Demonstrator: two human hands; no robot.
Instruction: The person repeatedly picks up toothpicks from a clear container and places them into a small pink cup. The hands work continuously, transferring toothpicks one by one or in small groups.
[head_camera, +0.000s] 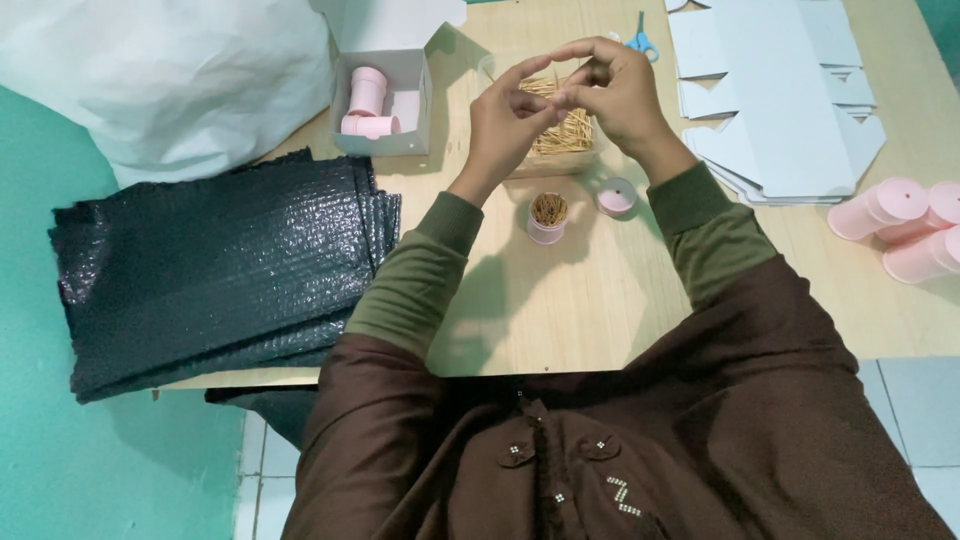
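Closest in, a small pink tub packed with toothpicks stands upright on the desk, its pink lid off just beside it, so the mouth stays open for loading; above that, left hand and right hand meet fingertip to fingertip, pinching what looks like a few sticks, hard to tell; right under them sits the clear tray of loose toothpicks; further left, an open white box already holds pink tubs.
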